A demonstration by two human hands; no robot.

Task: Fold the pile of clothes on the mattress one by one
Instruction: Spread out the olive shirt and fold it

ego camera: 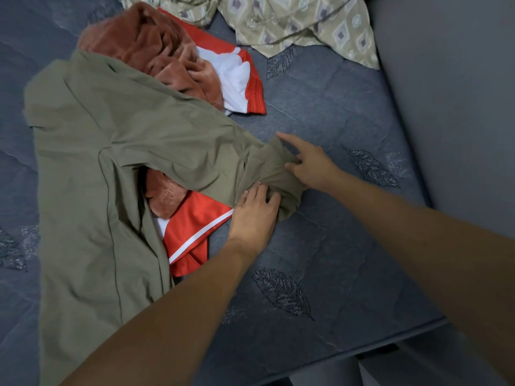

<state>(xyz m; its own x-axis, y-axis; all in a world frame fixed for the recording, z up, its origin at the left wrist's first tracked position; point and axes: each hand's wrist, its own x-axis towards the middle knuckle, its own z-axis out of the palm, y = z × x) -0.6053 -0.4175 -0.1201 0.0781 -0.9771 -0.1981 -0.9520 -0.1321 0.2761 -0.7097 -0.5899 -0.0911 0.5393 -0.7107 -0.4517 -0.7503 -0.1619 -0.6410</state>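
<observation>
Now the olive shirt (92,151) lies spread across the left half of the frame, draped over a red garment (192,227) on the mattress (334,246). One sleeve (267,174) reaches right toward centre, where both hands meet it. Left hand (256,210) presses flat, fingers spread, on its lower edge; right hand (309,162) pinches its upper edge. Folding it inward likely means drawing it left, over the shirt's body.

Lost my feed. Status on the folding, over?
Both hands on the olive shirt sleeve: left hand pressing flat, right hand pinching it. Shirt unfolded, draped over red-and-white garment and rust towel.
</observation>
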